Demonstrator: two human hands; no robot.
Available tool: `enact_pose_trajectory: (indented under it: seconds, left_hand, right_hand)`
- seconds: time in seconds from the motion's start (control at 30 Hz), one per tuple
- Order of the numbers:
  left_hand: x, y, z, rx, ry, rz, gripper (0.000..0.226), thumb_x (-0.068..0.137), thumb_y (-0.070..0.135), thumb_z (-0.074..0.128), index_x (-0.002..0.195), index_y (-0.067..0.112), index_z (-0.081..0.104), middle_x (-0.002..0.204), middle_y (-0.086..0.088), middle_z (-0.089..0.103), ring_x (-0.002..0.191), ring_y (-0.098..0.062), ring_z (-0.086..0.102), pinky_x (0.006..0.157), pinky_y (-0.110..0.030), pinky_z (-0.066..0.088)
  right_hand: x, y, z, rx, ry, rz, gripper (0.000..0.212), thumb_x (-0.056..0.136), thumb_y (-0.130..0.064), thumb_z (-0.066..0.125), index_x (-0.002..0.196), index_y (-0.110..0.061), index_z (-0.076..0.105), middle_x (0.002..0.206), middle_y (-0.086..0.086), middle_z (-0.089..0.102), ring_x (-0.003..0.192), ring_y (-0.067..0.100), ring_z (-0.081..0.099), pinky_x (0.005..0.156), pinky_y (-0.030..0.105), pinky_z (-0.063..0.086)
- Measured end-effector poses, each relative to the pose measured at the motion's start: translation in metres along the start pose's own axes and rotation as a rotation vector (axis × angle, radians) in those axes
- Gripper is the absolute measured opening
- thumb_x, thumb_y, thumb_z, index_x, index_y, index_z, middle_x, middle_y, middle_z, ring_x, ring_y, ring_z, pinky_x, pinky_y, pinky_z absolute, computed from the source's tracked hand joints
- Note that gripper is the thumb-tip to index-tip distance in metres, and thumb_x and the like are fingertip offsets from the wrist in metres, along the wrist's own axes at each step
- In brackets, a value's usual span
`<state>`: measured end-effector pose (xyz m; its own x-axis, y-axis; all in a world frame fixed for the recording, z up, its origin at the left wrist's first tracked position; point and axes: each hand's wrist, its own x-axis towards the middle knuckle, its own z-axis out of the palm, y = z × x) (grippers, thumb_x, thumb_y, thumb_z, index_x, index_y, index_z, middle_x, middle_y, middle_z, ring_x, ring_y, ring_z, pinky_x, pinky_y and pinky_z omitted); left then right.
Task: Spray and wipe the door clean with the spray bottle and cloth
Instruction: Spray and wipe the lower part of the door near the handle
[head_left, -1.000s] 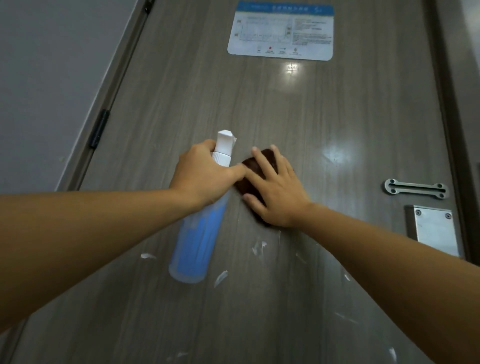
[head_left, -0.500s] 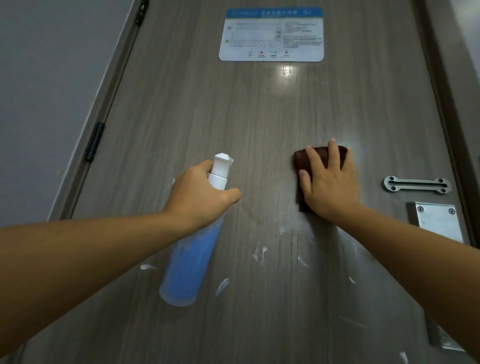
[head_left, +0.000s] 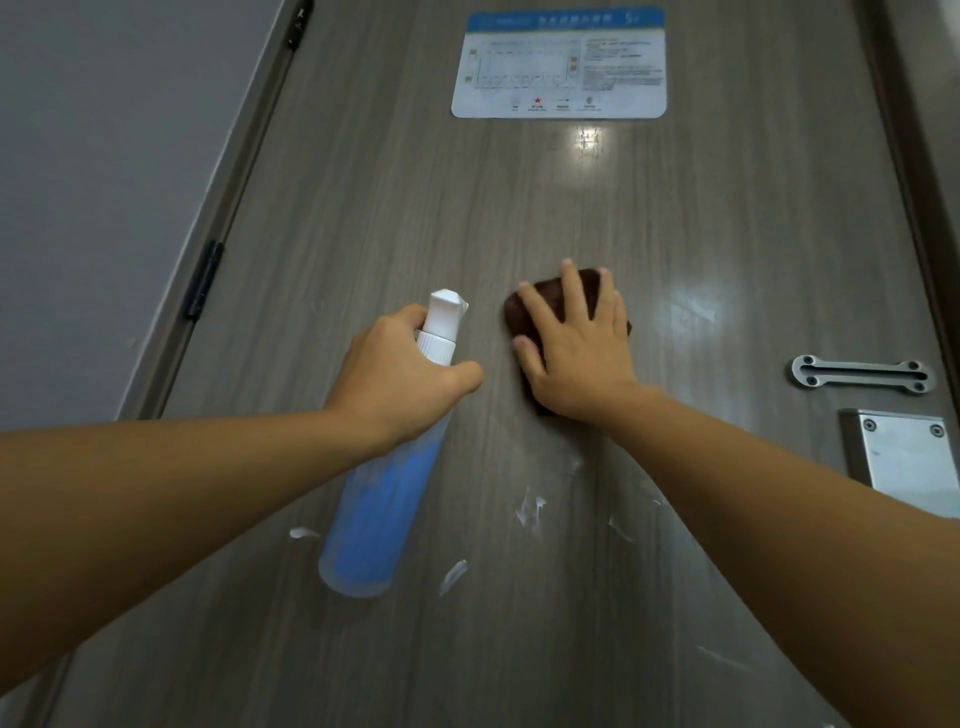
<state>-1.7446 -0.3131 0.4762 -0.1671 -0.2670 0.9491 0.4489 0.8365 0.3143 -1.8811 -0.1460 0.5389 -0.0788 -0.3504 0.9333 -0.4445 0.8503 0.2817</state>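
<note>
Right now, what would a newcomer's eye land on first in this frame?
Two bare arms reach in to the grey wood-grain door: the left hand grips a spray bottle of blue liquid at its neck, left of centre, and the right hand presses a dark brown cloth flat on the door beside it. White smears streak the door below the hands, and a blue-headed notice sits at the top.

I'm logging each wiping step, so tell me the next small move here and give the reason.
Probably slide the cloth downward: the right hand presses it flat on the door, and white smears lie just below it, unwiped. The left hand grips the spray bottle beside it.
</note>
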Motion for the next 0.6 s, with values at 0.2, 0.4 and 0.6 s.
enact_pose_trajectory:
  seconds: [0.2,0.4,0.6]
  left_hand:
    - [0.002,0.003,0.003,0.006,-0.022,-0.015,0.039,0.054,0.048,0.066,0.079,0.02,0.057,0.068,0.001,0.062,0.063,-0.021,0.06,0.06,-0.039,0.052]
    - [0.002,0.0,0.003,0.007,-0.037,-0.025,0.038,0.055,0.047,0.066,0.079,0.019,0.057,0.067,0.002,0.061,0.059,-0.018,0.056,0.058,-0.037,0.05]
    - [0.005,-0.006,-0.002,0.022,-0.041,-0.02,0.037,0.054,0.048,0.067,0.076,0.021,0.055,0.065,0.004,0.06,0.058,-0.017,0.056,0.056,-0.035,0.048]
  right_hand:
    - [-0.044,0.02,-0.002,-0.051,-0.113,-0.345,0.067,0.1,-0.062,0.038,0.161,-0.039,0.022,0.172,0.008,0.003,0.155,0.046,0.0,0.124,0.058,0.01]
    - [-0.057,0.049,-0.009,-0.044,-0.097,-0.187,0.064,0.099,-0.06,0.033,0.159,-0.038,0.027,0.172,0.007,0.005,0.156,0.043,0.002,0.125,0.058,0.018]
    - [-0.026,0.04,-0.006,0.033,0.027,0.267,0.062,0.104,-0.055,0.036,0.16,-0.034,0.022,0.171,0.013,-0.003,0.154,0.049,-0.004,0.124,0.062,0.008]
